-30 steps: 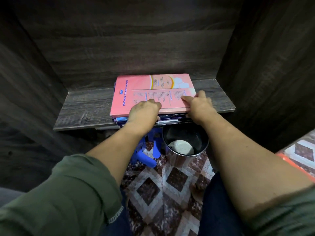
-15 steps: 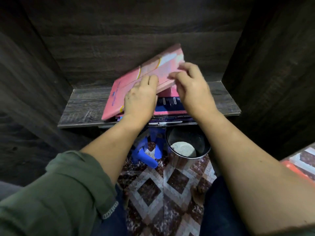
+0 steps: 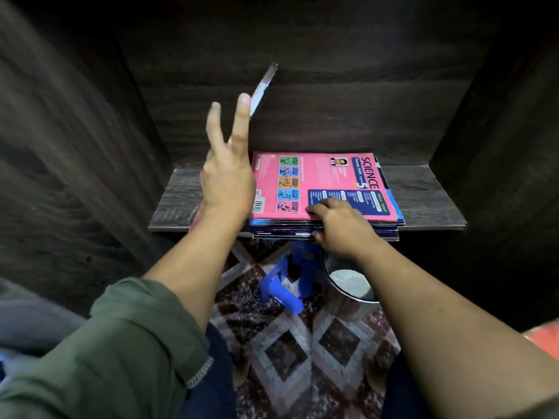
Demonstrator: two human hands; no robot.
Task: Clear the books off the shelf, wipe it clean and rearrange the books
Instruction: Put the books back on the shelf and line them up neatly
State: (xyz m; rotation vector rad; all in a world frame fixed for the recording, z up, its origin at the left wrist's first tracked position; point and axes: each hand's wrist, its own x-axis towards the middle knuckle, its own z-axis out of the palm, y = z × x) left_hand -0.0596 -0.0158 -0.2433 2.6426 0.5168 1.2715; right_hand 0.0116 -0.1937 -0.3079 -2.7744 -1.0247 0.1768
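A dark wooden wall (image 3: 60, 146) closes the left side; near it a green sleeve (image 3: 121, 352) covers the left arm, bare from the elbow onward; the left hand (image 3: 227, 179) is raised over the left part of the shelf (image 3: 423, 195), its fingers (image 3: 242, 122) straight and spread wide, laid flat against a thin book (image 3: 263, 86); that book stands on its edge, tilted, seen almost edge-on, its pink lower corner at the shelf's near left edge and its top leaning far and to the right; whether the thumb wraps round it cannot be told; just right of this hand a stack of books (image 3: 357, 232) lies flat in the middle of the shelf, overhanging the near edge a little; on top lies a pink science book (image 3: 323, 182), cover up; the right hand (image 3: 338, 228) holds the stack at its near edge, fingers curled onto the pink cover and the thumb pressed lower against the edges beneath; below the shelf, on the patterned floor (image 3: 302, 352), a blue plastic stool (image 3: 284, 288) stands just left of a metal pail (image 3: 348, 309) with something pale inside; at the near right edge shows a strip of something orange (image 3: 544, 337).
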